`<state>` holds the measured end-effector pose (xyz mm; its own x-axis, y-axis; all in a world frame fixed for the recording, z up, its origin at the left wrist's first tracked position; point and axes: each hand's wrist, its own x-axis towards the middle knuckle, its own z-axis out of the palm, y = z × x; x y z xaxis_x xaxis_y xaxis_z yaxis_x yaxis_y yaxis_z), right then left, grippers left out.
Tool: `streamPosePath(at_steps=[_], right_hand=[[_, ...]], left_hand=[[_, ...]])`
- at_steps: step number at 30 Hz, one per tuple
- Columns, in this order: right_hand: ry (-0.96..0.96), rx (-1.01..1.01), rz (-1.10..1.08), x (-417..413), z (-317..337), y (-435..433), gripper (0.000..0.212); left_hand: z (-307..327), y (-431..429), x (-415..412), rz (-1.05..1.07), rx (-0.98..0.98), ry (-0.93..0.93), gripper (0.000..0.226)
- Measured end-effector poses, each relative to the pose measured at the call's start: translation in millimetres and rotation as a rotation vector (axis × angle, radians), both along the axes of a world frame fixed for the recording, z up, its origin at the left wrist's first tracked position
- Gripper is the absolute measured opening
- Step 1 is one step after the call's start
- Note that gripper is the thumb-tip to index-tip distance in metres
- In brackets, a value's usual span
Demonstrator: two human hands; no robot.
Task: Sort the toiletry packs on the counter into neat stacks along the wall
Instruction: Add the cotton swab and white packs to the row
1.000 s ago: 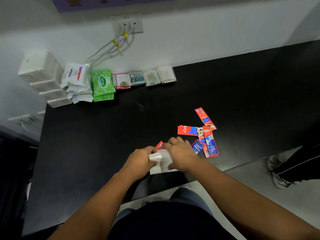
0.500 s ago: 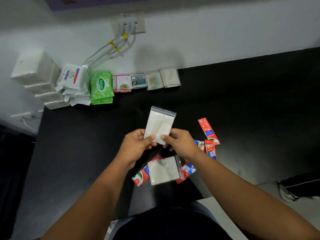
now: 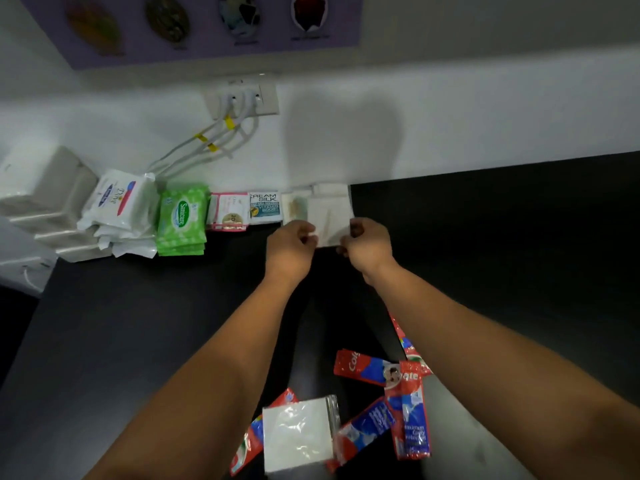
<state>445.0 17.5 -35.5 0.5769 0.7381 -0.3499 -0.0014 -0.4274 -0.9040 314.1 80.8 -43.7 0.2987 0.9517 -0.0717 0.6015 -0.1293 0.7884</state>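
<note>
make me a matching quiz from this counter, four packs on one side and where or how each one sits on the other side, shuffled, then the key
Things
1. Sanicare wipes
2. Cream Silk sachet
3. Colgate sachets
4. far white pouch

Places or states
A. pinched by the left hand and the right hand
B. green stack by the wall
C. scattered near the front edge of the counter
D. lying between a pink-edged sachet and a pale sachet

Pairs: 1-B, 2-D, 3-C, 4-A
</note>
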Motion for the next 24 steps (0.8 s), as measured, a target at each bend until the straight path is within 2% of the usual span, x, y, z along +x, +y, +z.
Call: streamPosePath(at_steps=[4,11,15,17,21,24], right_hand=[[-0.076,-0.024,-0.001,27.0,-8.5,35.4,0.039],[-0.197,-0.152,0.129,49.1,-19.6,63.5,0.026],[-0.329,-0.257,0.26,53.2,-8.8,65.8,0.035],[-0.4,-0.3,0.329,56.4,-8.4,68.2,0.032],[-0.39,-0.328,0.429,58.9,-11.1,70.5,0.033],[-0.375,-0.316,0.452,57.3,-10.2,68.7,0.034]], left_hand=[[-7.5,35.1,30.7,-0.125,0.081,0.133,0.031],[-14.6,66.5,51.8,-0.294,0.136,0.419,0.045],[-13.2,72.8,58.2,-0.352,0.165,0.586,0.047],[-13.5,74.3,61.6,-0.36,0.156,0.642,0.049],[-14.6,76.3,65.6,-0.374,0.134,0.723,0.051],[-16.0,77.1,61.7,-0.359,0.133,0.717,0.055]])
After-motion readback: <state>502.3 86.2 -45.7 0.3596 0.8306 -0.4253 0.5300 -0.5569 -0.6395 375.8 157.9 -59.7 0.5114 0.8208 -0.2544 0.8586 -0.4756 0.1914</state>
